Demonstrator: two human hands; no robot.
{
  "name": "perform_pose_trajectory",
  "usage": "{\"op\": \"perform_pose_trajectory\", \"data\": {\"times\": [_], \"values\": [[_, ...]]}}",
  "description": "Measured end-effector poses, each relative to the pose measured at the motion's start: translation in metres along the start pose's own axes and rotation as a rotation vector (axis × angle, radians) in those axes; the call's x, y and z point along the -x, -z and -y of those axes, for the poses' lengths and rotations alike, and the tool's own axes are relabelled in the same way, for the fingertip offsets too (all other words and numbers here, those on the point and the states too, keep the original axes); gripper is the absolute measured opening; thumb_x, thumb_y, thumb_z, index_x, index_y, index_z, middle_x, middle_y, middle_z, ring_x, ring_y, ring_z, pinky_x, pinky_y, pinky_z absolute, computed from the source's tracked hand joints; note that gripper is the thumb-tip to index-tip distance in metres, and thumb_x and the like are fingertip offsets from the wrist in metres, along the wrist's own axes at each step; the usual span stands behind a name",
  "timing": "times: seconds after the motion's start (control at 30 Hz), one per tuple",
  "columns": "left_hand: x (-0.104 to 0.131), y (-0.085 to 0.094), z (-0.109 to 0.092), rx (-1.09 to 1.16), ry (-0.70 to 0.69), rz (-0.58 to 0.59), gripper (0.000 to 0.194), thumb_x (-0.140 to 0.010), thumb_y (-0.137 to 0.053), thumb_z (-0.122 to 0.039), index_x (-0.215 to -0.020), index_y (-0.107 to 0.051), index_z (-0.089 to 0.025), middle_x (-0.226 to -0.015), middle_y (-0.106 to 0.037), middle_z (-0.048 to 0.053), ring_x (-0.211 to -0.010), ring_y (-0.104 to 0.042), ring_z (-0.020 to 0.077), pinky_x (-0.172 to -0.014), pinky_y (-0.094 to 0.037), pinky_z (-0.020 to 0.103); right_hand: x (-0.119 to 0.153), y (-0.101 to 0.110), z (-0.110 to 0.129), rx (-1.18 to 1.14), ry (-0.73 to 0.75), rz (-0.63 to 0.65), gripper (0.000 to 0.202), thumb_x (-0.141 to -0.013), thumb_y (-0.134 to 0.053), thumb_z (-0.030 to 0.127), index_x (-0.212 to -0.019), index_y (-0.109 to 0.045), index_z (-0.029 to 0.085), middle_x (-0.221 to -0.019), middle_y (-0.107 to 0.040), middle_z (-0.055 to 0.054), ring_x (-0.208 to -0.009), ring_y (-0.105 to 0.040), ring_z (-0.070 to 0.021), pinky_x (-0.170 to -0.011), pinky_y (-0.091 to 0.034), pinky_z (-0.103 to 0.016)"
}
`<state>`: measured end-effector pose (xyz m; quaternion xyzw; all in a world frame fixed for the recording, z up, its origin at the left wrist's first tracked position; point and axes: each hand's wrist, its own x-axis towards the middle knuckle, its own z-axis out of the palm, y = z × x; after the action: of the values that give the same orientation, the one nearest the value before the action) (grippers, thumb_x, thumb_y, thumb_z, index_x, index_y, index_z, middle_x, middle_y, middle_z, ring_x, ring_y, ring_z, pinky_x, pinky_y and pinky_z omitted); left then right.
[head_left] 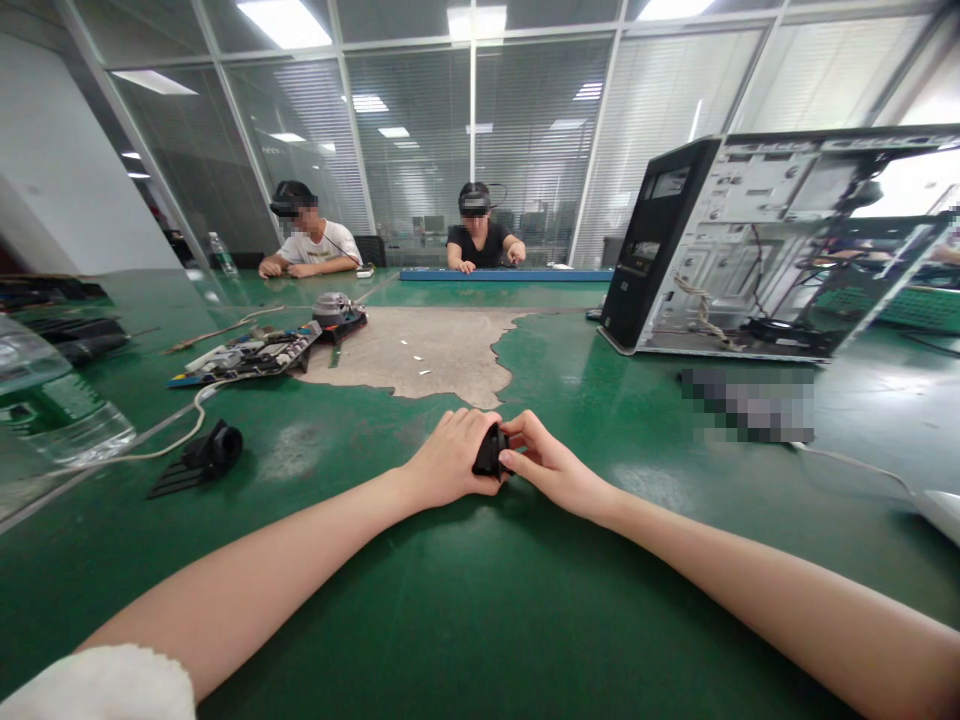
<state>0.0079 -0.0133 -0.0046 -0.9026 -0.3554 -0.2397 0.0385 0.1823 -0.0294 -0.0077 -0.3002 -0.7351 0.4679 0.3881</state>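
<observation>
- Two bare hands meet at center: the left hand (454,458) wraps around one small black part (489,453), while the right hand (553,468) pinches its right side between thumb and fingers. Whether the part touches the tabletop cannot be told.
- To the left lies one black slatted piece with a round end (202,458), a white cable (169,447) running just beyond it; a clear plastic bottle (64,400) stands at the edge.
- At right, one blurred-out item (750,405) lies near an open computer tower (667,250), its metal interior exposed.
- One component-laden circuit board (259,355) sits at left, beyond the slatted piece.
- The green tabletop (360,610) is worn to one ragged bare patch (450,345), dotted with three white scraps (425,372).
- Across it sit two people in dark headgear, one in white (330,243), one in black (482,243), before a glass partition (412,130) with blinds, under bright ceiling lights (285,22).
</observation>
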Motion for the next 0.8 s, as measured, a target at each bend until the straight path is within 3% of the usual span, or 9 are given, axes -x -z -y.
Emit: {"op": "perform_pose_trajectory", "data": {"times": [0.33, 0.53, 0.7, 0.8], "values": [[-0.0004, -0.0009, 0.0004, 0.021, 0.008, -0.001, 0.054, -0.064, -0.062, -0.035, -0.109, -0.039, -0.016, -0.099, -0.054, 0.007, -0.087, -0.049, 0.0242, -0.074, -0.036, 0.035, -0.0048, -0.0007, -0.0037, 0.015, -0.03, -0.057, 0.02, -0.085, -0.045, 0.038, -0.092, -0.04, 0.02, -0.075, -0.048, 0.002, -0.069, -0.05, -0.0106, -0.064, -0.044, -0.026], [0.0001, -0.0008, 0.0013, 0.044, 0.014, -0.008, 0.053, -0.065, -0.062, -0.035, -0.109, -0.039, -0.017, -0.1, -0.053, 0.007, -0.089, -0.048, 0.0244, -0.075, -0.035, 0.036, -0.002, 0.0006, -0.0028, 0.078, -0.016, -0.023, 0.018, -0.086, -0.044, 0.033, -0.098, -0.041, 0.02, -0.085, -0.051, -0.001, -0.077, -0.053, -0.0132, -0.07, -0.046, -0.03], [0.0005, 0.0013, 0.0008, 0.034, 0.019, 0.018, 0.055, -0.063, -0.063, -0.033, -0.11, -0.038, -0.016, -0.101, -0.053, 0.008, -0.089, -0.048, 0.0251, -0.075, -0.036, 0.036, 0.0031, 0.0018, 0.0004, 0.156, 0.089, -0.015, 0.022, -0.081, -0.053, 0.03, -0.098, -0.042, 0.021, -0.097, -0.05, -0.004, -0.087, -0.053, -0.0161, -0.077, -0.047, -0.034], [0.0005, 0.0011, 0.0005, 0.031, 0.02, 0.008, 0.055, -0.064, -0.062, -0.032, -0.111, -0.038, -0.016, -0.101, -0.053, 0.008, -0.09, -0.048, 0.0252, -0.076, -0.036, 0.036, 0.0018, 0.001, 0.0011, 0.086, 0.073, -0.026, 0.019, -0.082, -0.051, 0.033, -0.094, -0.043, 0.022, -0.093, -0.05, -0.002, -0.085, -0.054, -0.0152, -0.076, -0.047, -0.033]]}}
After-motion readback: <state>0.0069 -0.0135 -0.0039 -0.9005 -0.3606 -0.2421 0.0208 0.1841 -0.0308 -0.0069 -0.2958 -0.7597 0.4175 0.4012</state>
